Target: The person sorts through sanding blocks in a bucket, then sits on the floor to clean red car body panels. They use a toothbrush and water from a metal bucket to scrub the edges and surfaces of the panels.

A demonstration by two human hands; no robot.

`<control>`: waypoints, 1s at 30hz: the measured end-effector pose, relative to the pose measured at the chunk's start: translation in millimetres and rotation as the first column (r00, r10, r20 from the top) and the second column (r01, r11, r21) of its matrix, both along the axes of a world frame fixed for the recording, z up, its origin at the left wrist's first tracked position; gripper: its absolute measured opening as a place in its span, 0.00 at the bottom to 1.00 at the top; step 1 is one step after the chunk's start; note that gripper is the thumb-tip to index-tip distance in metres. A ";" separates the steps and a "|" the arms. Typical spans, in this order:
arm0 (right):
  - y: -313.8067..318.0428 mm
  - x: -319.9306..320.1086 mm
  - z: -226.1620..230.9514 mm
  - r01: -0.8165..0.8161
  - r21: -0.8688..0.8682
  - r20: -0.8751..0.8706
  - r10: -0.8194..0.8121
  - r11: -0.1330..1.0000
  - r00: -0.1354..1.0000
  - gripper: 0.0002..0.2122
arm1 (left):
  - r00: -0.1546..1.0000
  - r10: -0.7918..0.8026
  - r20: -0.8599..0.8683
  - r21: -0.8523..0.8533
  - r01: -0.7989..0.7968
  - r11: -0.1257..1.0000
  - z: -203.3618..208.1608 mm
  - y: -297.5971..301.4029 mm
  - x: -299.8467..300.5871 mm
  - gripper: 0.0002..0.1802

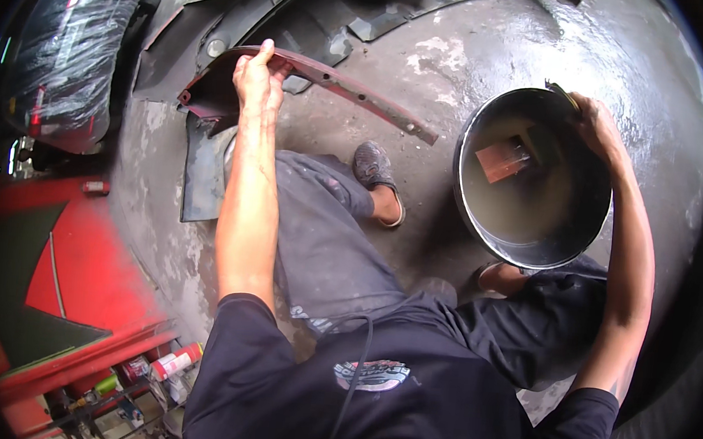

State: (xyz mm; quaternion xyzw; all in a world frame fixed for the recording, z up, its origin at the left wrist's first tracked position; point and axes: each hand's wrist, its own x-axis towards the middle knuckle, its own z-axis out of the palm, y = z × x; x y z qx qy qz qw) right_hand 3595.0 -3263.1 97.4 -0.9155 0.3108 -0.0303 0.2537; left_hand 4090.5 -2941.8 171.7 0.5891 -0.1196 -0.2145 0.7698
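Note:
My left hand (257, 80) is closed around the upper edge of a dark red curved car body panel (341, 89), thumb on top. One narrow strip of the panel, with small holes, reaches right over the floor; its wider end is at the left, partly behind my wrist. My right hand (596, 127) is closed at the far right rim of a black bucket (466, 197), on a dark flat piece (561, 94) with a yellowish edge. What exactly that piece is, I cannot tell. Cloudy water (526, 204) lies in the bucket, with an orange-red rectangular sheet (502, 159) in it.
Large dark car body parts (301, 21) lie on the wet grey floor (429, 69) at the far side. A plastic-wrapped car part (76, 49) stands far left. Nearer on the left is a red-topped bench (92, 265) with cans and tools (132, 384) below. My feet flank the bucket's left and near sides.

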 end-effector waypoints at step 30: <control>26.6 -214.0 19.5 0.703 -0.237 0.082 -0.708 0.670 0.702 0.16 | 0.983 -0.074 -0.169 0.219 0.110 0.969 -38.1 -64.7 -93.5 0.07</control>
